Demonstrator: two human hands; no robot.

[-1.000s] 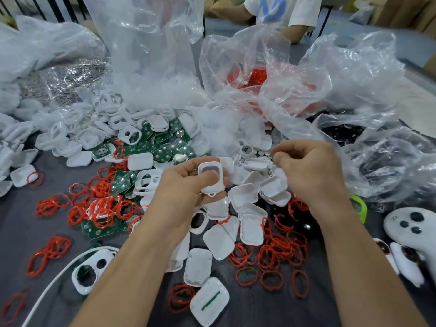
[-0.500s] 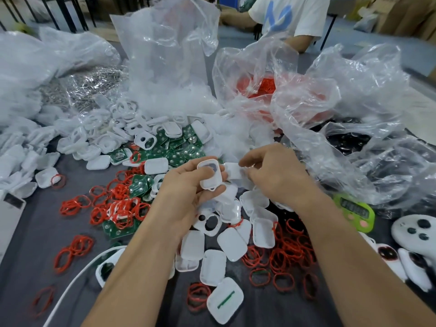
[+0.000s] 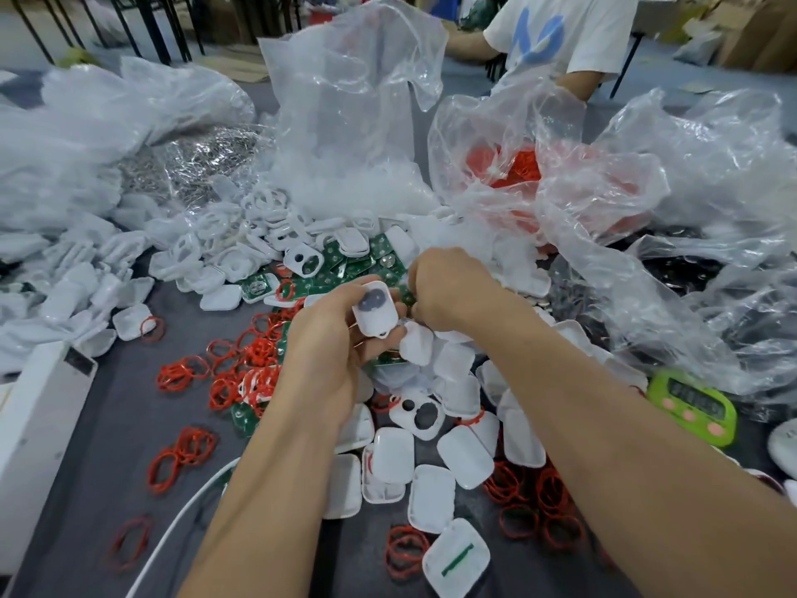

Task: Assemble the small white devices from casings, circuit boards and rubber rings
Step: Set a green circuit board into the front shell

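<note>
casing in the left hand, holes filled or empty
Filled: grey shows in the openings of the casing the left hand grips.

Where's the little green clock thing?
The green timer lies on the right of the head view, just below the clear plastic bags and right of the white casings.

Bright, diffuse light falls evenly over the grey table, leaving only faint, soft shadows. Glare flares white off the clear bags, burning out their folds. The wide lens bends straight lines at the frame's edges. The casing in the left hand looks slightly soft, and the far background is blurred.
</note>
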